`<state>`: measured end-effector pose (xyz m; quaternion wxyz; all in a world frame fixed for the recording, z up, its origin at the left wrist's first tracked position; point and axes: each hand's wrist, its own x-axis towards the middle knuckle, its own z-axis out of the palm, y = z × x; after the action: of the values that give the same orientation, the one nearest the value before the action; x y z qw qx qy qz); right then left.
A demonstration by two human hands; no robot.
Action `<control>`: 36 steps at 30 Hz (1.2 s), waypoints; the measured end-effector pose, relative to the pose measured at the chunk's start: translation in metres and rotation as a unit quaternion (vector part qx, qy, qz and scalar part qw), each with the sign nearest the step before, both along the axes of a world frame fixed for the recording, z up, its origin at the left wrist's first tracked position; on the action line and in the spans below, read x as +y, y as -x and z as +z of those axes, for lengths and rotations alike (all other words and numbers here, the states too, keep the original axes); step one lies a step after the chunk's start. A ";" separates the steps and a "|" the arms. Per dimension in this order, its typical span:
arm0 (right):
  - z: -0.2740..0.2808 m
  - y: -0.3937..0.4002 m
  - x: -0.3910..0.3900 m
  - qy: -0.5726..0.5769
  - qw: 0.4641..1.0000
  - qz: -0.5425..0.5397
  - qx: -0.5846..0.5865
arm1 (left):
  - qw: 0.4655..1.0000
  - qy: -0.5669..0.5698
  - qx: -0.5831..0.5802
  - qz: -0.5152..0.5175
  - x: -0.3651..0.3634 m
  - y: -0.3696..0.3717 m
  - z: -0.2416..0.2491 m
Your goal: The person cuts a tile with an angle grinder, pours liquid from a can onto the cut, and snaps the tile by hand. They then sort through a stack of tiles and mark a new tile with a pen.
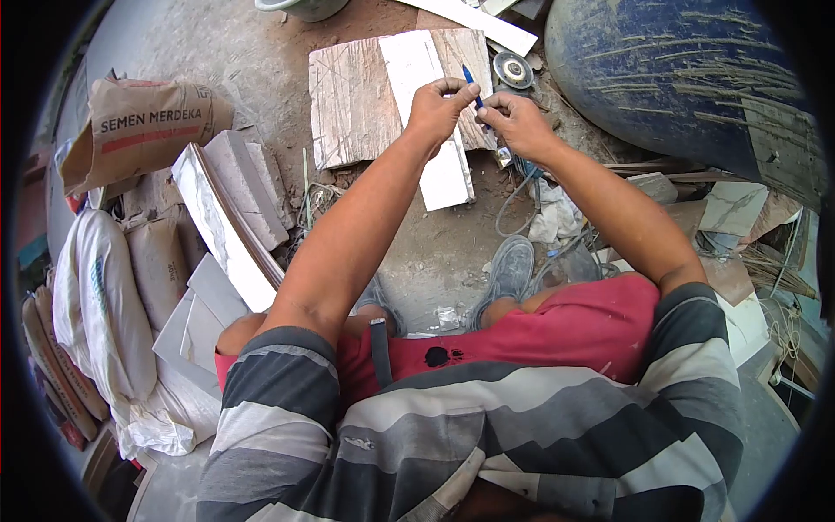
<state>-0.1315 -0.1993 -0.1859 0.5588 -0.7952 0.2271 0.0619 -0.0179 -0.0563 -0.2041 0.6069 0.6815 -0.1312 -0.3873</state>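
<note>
A blue pen [468, 75] is held above a white tile strip [416, 61], between my two hands. My left hand [440, 109] has its thumb and fingers closed on the pen's middle. Close beside it, my right hand [515, 123] pinches at the pen's lower end. Under the hands, the strip lies slanted across a rough wooden board [352, 104] on the ground, its near end sticking out past the board's edge. A round grinder disc [513, 70] lies just right of the board.
A large blue drum [661, 78] lies at upper right. Paper cement bags [156, 130], stacked tiles [226, 226] and a white sack [100, 296] are at left. A cable [509, 209] and a rag [557, 213] lie right of the strip, near my feet. Tile offcuts [731, 209] lie farther right.
</note>
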 end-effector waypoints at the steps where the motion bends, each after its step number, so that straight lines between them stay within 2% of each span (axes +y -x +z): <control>1: -0.002 0.000 0.000 0.005 1.000 -0.004 0.001 | 0.999 -0.009 -0.030 0.027 0.005 -0.006 -0.005; 2: -0.002 -0.001 -0.002 -0.003 1.000 0.010 -0.006 | 0.996 -0.017 -0.061 0.055 0.010 -0.013 -0.009; 3: -0.007 -0.001 -0.003 -0.011 1.000 0.004 -0.008 | 0.992 -0.011 -0.040 0.122 0.019 -0.015 -0.015; 4: -0.012 0.000 -0.006 -0.016 1.000 0.005 -0.007 | 0.967 -0.010 0.003 0.254 0.028 -0.014 -0.023; 5: -0.019 0.001 -0.008 -0.042 0.999 -0.013 0.011 | 0.928 -0.063 0.048 0.364 0.040 -0.003 -0.032; 6: -0.022 0.006 -0.008 -0.038 0.998 0.026 0.031 | 0.868 -0.117 0.097 0.472 0.055 0.012 -0.049; 8: -0.022 0.008 -0.007 -0.070 0.997 -0.012 0.036 | 0.829 -0.221 0.045 0.512 0.084 0.067 -0.117; 10: -0.028 0.016 -0.012 -0.046 0.996 -0.002 0.075 | 0.796 -0.312 0.133 0.502 0.114 0.117 -0.154; 12: -0.037 0.026 -0.020 -0.044 0.994 -0.001 0.098 | 0.771 -0.339 0.223 0.490 0.126 0.143 -0.134; 13: -0.035 0.028 -0.023 -0.040 0.993 0.003 0.111 | 0.764 -0.342 0.232 0.495 0.124 0.151 -0.152; 15: -0.034 0.029 -0.034 -0.018 0.992 0.025 0.126 | 0.803 -0.244 0.247 0.485 0.113 0.160 -0.186; 17: -0.025 0.030 -0.031 0.016 0.990 0.041 0.135 | 0.798 -0.210 0.270 0.497 0.098 0.164 -0.195; 21: -0.027 0.026 -0.037 0.049 0.987 0.059 0.140 | 0.788 -0.112 0.309 0.520 0.091 0.153 -0.182; 25: -0.029 0.022 -0.038 0.052 0.984 0.068 0.156 | 0.794 -0.108 0.306 0.513 0.093 0.148 -0.186; 27: -0.032 0.021 -0.037 0.042 0.982 0.086 0.165 | 0.813 -0.156 0.256 0.499 0.095 0.145 -0.196; 28: -0.033 0.021 -0.036 0.042 0.981 0.086 0.166 | 0.813 -0.156 0.256 0.499 0.098 0.139 -0.180; 30: -0.036 0.019 -0.034 0.021 0.978 0.077 0.190 | 0.813 -0.304 0.121 0.482 0.105 0.113 -0.120; 31: -0.031 0.017 -0.030 0.023 0.979 0.072 0.189 | 0.816 -0.302 0.120 0.478 0.101 0.102 -0.108; 33: -0.016 0.008 -0.010 0.019 0.973 0.021 0.231 | 0.834 -0.272 0.018 0.479 0.086 0.081 -0.090; 34: -0.015 0.007 -0.007 0.018 0.974 0.029 0.223 | 0.850 -0.273 -0.029 0.449 0.075 0.068 -0.080; 36: -0.015 0.002 -0.007 0.002 0.980 0.031 0.194 | 0.906 -0.174 -0.059 0.381 0.055 0.050 -0.062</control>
<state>-0.1331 -0.2060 -0.2007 0.4998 -0.7760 0.3068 0.2321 -0.0676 -0.0012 -0.2660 0.5713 0.7958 0.1728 -0.1022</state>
